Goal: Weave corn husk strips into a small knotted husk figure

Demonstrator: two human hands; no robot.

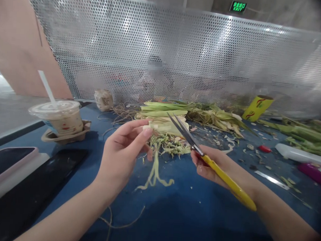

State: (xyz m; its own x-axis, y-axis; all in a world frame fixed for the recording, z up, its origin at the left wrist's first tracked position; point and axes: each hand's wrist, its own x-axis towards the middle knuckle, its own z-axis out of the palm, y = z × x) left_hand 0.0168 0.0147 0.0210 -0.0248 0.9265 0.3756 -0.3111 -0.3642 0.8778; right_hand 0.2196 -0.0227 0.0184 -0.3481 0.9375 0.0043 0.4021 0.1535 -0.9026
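Observation:
My left hand [124,144] is closed in a pinch on a small pale-green strip of corn husk [164,127], which points right toward the scissors. Yellow-handled scissors [215,168] rest in my right hand [210,162], their blades slightly apart near the husk's free end. Just behind both hands lies a stack of green corn husks [161,108]. Curly shredded green bits [170,145] sit below the strip on the blue table [178,202]. A pale split husk piece [154,173] with curled legs hangs or lies beneath my left fingers; I cannot tell which.
At left stand a lidded drink cup [63,117] with a straw and a phone [11,164]. A yellow tube [257,108], a metal blade [271,180], a white glue gun-like tool [298,153] and husk scraps lie right. Perforated metal panel [179,47] stands behind; twine [122,226] lies in front.

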